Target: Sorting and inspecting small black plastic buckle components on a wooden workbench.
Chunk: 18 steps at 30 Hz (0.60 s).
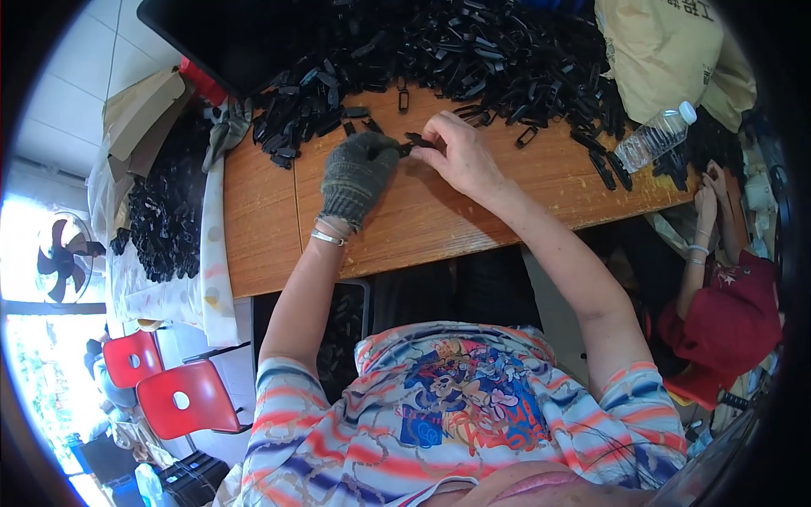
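My left hand (358, 176), in a dark grey knitted glove, is closed with its fingertips on a small black plastic piece (417, 143). From the other side my bare right hand (465, 154) pinches the same piece between thumb and fingers. The fingers cover much of it, so its full shape is hidden. Just beyond both hands, a large heap of black plastic pieces (481, 59) spreads over the wooden table (422, 220). A single black frame-shaped piece (403, 99) lies apart from the heap, and another loose frame-shaped piece (526, 136) is to the right.
A plastic bottle (655, 137) lies at the right beside a yellowish sack (663, 59). Further right, a co-worker's hands (710, 190) are at the table edge. More black pieces (165, 203) fill a lined box at the left, near red chairs (187, 400) and a fan (63, 260).
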Available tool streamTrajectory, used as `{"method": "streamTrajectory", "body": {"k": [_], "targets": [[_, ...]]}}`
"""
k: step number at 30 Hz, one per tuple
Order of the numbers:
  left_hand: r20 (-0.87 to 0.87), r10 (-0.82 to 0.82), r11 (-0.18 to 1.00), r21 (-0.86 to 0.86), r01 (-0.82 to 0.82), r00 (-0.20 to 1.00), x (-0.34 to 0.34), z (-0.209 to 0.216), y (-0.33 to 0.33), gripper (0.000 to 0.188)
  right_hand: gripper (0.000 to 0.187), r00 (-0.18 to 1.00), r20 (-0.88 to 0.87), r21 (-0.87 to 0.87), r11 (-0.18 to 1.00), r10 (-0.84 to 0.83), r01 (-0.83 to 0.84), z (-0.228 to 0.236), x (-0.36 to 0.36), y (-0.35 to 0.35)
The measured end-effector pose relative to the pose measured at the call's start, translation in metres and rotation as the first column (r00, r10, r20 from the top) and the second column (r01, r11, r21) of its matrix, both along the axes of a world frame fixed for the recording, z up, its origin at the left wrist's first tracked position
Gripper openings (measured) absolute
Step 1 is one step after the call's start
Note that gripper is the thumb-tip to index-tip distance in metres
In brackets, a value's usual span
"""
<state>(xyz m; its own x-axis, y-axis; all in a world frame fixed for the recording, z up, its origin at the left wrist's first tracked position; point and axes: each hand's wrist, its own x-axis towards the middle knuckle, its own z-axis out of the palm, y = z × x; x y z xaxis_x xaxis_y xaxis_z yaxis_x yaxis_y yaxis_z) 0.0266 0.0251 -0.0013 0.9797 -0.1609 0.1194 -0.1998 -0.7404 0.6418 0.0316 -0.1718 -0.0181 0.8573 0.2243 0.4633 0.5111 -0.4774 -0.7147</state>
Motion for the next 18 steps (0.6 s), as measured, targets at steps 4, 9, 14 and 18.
{"method": "streamTrajectory", "body": {"k": [4,9,14,18], "targets": [[-0.394,-0.107,0.708,-0.675,-0.208,0.913,-0.018,-0.004,0.003,0.023,0.019,0.997,-0.054,0.061,0.997,0.059,-0.056,-0.004,-0.011,0.015],[-0.336,-0.286,0.306,-0.919,-0.247,0.897,-0.041,-0.005,-0.004,0.031,0.011,0.896,-0.376,0.546,0.838,0.237,0.007,0.001,-0.035,0.029],[-0.286,-0.253,0.290,-0.934,-0.210,0.924,-0.052,-0.019,-0.013,0.027,0.008,0.905,-0.373,0.600,0.797,0.203,0.068,0.008,-0.052,0.040],[-0.257,-0.211,0.203,-0.955,-0.214,0.943,-0.052,-0.027,-0.018,0.027,0.013,0.979,-0.190,0.455,0.890,0.075,0.020,-0.002,-0.049,0.037]]}}
